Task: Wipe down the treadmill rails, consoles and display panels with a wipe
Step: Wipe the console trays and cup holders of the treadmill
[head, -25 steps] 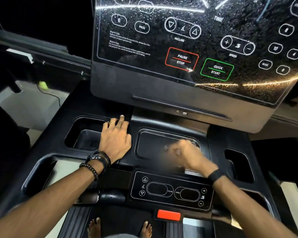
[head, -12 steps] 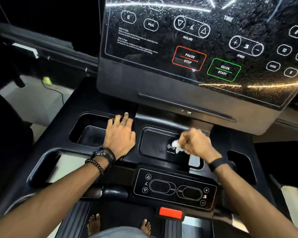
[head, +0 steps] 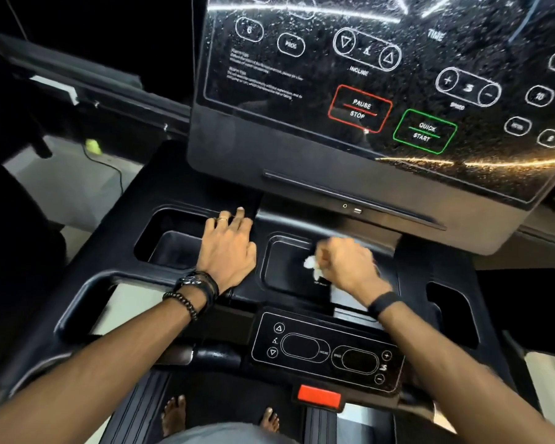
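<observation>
I stand on a black treadmill, facing its console [head: 180, 184]. My right hand [head: 350, 267] grips a crumpled white wipe [head: 311, 264] and presses it into the shallow centre tray [head: 285, 270] of the console. My left hand [head: 228, 248] rests flat, fingers straight, on the ridge between that tray and the left cup holder [head: 170, 248]. Above stands the tilted glossy display panel [head: 382, 75], speckled with droplets, with PAUSE/STOP and QUICK START marks. Below the tray sits a small control panel [head: 327, 350] with incline and speed buttons.
A red safety key [head: 319, 395] sits under the small control panel. A right cup holder [head: 449, 312] and looped side handles [head: 77, 309] flank the console. My bare feet [head: 173, 415] stand on the belt. A cable and yellow-green object [head: 93, 145] lie on the floor at left.
My right hand has swept the wipe from the tray's front edge up toward its far side. My left hand has stayed put. The view has shifted slightly right.
</observation>
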`<state>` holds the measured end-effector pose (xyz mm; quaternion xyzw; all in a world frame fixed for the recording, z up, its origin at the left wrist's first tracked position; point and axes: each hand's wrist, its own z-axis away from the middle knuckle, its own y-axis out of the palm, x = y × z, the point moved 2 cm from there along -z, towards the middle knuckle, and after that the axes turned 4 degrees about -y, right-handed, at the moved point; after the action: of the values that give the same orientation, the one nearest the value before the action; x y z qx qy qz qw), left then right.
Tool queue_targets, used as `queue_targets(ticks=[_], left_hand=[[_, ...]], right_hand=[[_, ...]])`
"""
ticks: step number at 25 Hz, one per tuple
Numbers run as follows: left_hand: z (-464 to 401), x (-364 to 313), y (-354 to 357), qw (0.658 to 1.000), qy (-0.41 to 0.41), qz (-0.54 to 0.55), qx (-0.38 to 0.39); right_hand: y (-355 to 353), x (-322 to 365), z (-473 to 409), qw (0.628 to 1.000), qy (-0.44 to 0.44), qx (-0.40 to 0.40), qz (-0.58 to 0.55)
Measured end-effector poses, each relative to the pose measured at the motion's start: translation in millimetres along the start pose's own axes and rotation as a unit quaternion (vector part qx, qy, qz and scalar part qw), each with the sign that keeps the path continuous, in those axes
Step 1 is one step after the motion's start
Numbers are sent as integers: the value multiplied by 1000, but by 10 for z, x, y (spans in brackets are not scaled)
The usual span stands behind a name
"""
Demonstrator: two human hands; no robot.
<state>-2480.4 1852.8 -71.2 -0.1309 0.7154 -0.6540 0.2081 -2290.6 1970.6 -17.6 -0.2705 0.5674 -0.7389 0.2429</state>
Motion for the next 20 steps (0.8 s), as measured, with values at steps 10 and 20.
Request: queue_targets(ticks=[10, 20], left_hand=[[1, 18, -5, 1000, -1, 1, -7], [-27, 21, -1, 1000, -1, -9, -19]], right_hand=[[216, -114, 127, 969, -140, 117, -165], [334, 753, 35, 940, -222, 89, -243]])
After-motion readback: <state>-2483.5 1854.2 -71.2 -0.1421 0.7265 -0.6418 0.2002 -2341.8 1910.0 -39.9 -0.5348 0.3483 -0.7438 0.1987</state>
